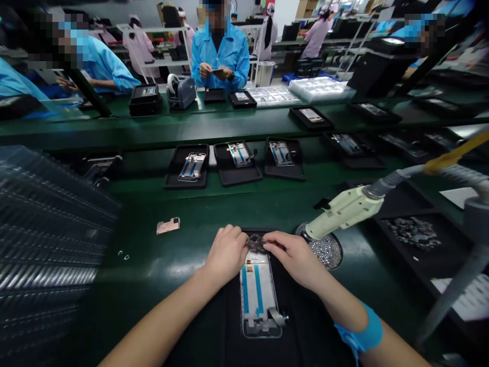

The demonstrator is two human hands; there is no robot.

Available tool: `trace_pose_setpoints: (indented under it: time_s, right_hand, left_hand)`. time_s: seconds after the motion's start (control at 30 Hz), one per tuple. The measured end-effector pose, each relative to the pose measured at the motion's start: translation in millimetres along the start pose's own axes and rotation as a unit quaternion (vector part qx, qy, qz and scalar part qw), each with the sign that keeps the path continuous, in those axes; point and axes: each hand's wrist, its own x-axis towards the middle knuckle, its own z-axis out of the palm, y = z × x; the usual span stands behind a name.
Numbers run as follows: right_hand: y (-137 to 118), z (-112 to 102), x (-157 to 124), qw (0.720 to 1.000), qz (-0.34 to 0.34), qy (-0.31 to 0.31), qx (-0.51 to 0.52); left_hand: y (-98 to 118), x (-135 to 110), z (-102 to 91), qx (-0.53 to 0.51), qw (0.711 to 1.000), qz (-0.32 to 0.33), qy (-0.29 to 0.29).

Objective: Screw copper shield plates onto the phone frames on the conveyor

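An opened phone body [263, 290] with blue strips lies in a black tray [235, 331] in front of me. A ribbon cable [277, 317] sticks out at its near right corner. At the far end of the phone, a small dark part [255, 242] sits between my hands. My left hand [229, 251] has its fingers bent and pressed against the left side of that part. My right hand [292, 255] pinches its right side with thumb and forefinger. What kind of part it is cannot be made out.
A pale green electric screwdriver [344, 210] rests over a round dish of small shiny pieces [328, 251] on the right. A pink board [168, 225] lies to the left, near stacked clear trays [49, 244]. Phone trays [187, 173] line the bench beyond; a person in blue [219, 51] works opposite.
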Motion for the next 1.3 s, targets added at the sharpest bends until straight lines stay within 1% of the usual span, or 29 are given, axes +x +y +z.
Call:
trace_pose_setpoints:
  time_s: [0.1,0.17,0.23,0.3,0.37,0.43,0.5,0.57,0.67,0.73,0.87,1.0,1.07,1.13,1.2,1.23,1.3]
  right_hand:
    - [2.6,3.0,4.4,0.999,-0.018,-0.024,-0.03]
    - [4.2,5.0,5.2,0.997,-0.053,-0.032,-0.039]
    - [5.8,6.5,5.1,0.995,-0.084,-0.034,-0.05]
    - [7.4,7.3,4.5,0.993,-0.097,-0.035,-0.062]
    - [9.0,7.7,4.3,0.992,-0.096,-0.04,-0.07]
    - [10.6,7.8,4.6,0.993,-0.089,-0.04,-0.073]
    - [11.7,7.9,5.2,0.994,-0.08,-0.036,-0.072]
    - [12.0,8.3,5.6,0.994,-0.077,-0.034,-0.07]
    - [11.1,9.2,4.8,0.993,-0.086,-0.042,-0.066]
    - [10.3,9.5,3.8,0.992,-0.097,-0.049,-0.066]
    - [10.9,8.1,2.6,0.989,-0.116,-0.055,-0.079]
    - [13.4,7.9,2.4,0.983,-0.14,-0.063,-0.101]
    - [13.1,10.5,0.5,0.976,-0.164,-0.043,-0.137]
    - [11.4,14.8,-5.0,0.964,-0.185,0.006,-0.192]
    - [9.4,19.5,-14.6,0.947,-0.215,0.044,-0.233]
    - [8.7,21.5,-20.6,0.94,-0.234,0.046,-0.245]
    - [8.4,23.9,-32.5,0.926,-0.269,0.03,-0.263]
  left_hand:
    - [-3.4,-10.1,0.9,-0.04,0.998,0.006,0.043]
    - [-2.2,-20.3,-3.1,-0.066,0.995,0.007,0.075]
    - [3.9,-31.8,-8.9,-0.084,0.991,0.003,0.102]
    - [14.2,-42.5,-13.5,-0.095,0.989,0.003,0.109]
    - [26.0,-50.1,-14.8,-0.087,0.992,0.008,0.094]
    - [36.1,-53.2,-12.9,-0.053,0.997,-0.003,0.064]
    - [42.2,-53.0,-9.7,-0.02,0.999,-0.019,0.039]
    - [44.2,-52.4,-7.1,-0.018,0.999,-0.028,0.029]
    - [43.3,-56.4,-5.7,-0.057,0.997,-0.033,0.04]
    - [43.4,-62.7,-5.6,-0.073,0.996,-0.023,0.054]
    - [47.5,-75.0,-5.0,-0.063,0.995,0.005,0.073]
    - [50.1,-78.6,-4.5,-0.046,0.995,0.008,0.084]
    - [50.2,-78.7,-4.1,-0.034,0.996,0.008,0.084]
    - [51.1,-78.8,-2.4,-0.003,0.997,0.014,0.08]
    - [53.9,-78.9,1.4,0.04,0.997,0.031,0.062]
    - [55.9,-78.9,3.8,0.059,0.996,0.042,0.051]
    - [60.1,-78.8,8.5,0.088,0.994,0.06,0.029]
